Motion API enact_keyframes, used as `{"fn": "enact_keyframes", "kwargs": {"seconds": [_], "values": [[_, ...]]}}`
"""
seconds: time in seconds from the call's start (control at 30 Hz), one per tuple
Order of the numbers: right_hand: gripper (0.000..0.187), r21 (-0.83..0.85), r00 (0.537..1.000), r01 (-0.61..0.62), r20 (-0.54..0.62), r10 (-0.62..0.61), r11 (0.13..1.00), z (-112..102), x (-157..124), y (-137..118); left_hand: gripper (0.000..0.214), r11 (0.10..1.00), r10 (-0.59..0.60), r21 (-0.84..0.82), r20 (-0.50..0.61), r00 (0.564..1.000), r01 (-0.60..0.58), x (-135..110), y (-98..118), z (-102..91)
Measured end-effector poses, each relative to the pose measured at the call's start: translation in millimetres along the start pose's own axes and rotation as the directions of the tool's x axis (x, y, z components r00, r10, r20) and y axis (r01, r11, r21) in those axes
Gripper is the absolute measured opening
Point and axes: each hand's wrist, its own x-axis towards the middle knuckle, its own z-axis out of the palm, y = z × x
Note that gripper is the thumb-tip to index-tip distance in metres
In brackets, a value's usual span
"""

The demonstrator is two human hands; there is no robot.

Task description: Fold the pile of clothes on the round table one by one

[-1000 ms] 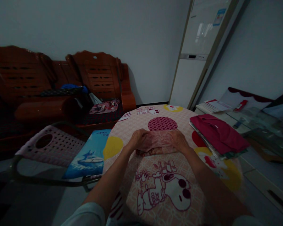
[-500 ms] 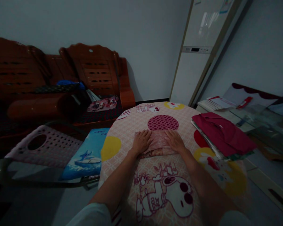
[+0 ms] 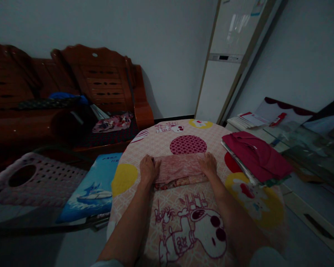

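Note:
A folded pink patterned cloth [image 3: 179, 171] lies on a round table with a cartoon-print tablecloth [image 3: 195, 218]. My left hand [image 3: 149, 168] rests flat on the cloth's left end, fingers stretched out. My right hand [image 3: 209, 164] lies flat on its right end, fingers also stretched out. Both hands press down on the cloth and grip nothing.
A stack of folded clothes with a dark red garment on top [image 3: 254, 155] sits at the table's right. To the left are a pink perforated stool [image 3: 36, 178], a blue printed cushion [image 3: 91, 189] and a wooden sofa [image 3: 100, 85]. A tall white air conditioner [image 3: 225, 63] stands behind.
My hands slid apart from the middle of the folded cloth to its two ends, going from curled to flat. The view shifted slightly to the right.

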Motion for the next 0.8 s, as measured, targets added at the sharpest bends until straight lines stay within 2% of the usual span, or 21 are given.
{"fn": "enact_keyframes", "kwargs": {"seconds": [0.2, 0.3, 0.37, 0.47, 0.57, 0.67, 0.73, 0.8], "values": [[0.042, 0.112, 0.997, -0.066, -0.022, 0.069, 0.992, -3, 5, 1, 0.04, 0.999, -0.003, 0.032, 0.084, 0.996, 0.0, 1, 1, -9.7], [0.034, 0.197, 0.997, -0.063, -0.02, 0.068, 0.979, -7, 7, 3, 0.037, 0.999, 0.039, -0.017, 0.095, 0.995, -0.037, 2, 1, -14.5], [0.029, 0.306, 0.998, -0.054, -0.011, 0.06, 0.95, -11, 5, 3, 0.03, 0.995, 0.063, -0.083, 0.11, 0.992, -0.054, 2, 2, -18.3], [0.031, 0.511, 0.996, -0.085, 0.014, 0.09, 0.855, -22, -3, 2, 0.028, 0.988, 0.041, -0.157, 0.173, 0.984, -0.013, 1, 6, -26.5], [0.028, 0.646, 0.988, -0.107, -0.013, 0.151, 0.756, -40, -14, 0, 0.026, 0.984, 0.009, -0.174, 0.245, 0.97, 0.035, 2, 10, -37.4], [0.023, 0.744, 0.984, -0.094, -0.032, 0.176, 0.662, -66, -27, 2, 0.017, 0.989, 0.021, -0.143, 0.281, 0.959, 0.02, 10, 18, -49.5], [0.022, 0.801, 0.984, -0.09, -0.02, 0.177, 0.592, -87, -35, 9, 0.013, 0.987, 0.065, -0.159, 0.283, 0.957, -0.02, 20, 32, -57.7], [0.022, 0.838, 0.978, -0.09, -0.028, 0.207, 0.538, -108, -42, 22, 0.011, 0.972, 0.133, -0.223, 0.259, 0.957, -0.075, 35, 57, -65.1]]}}
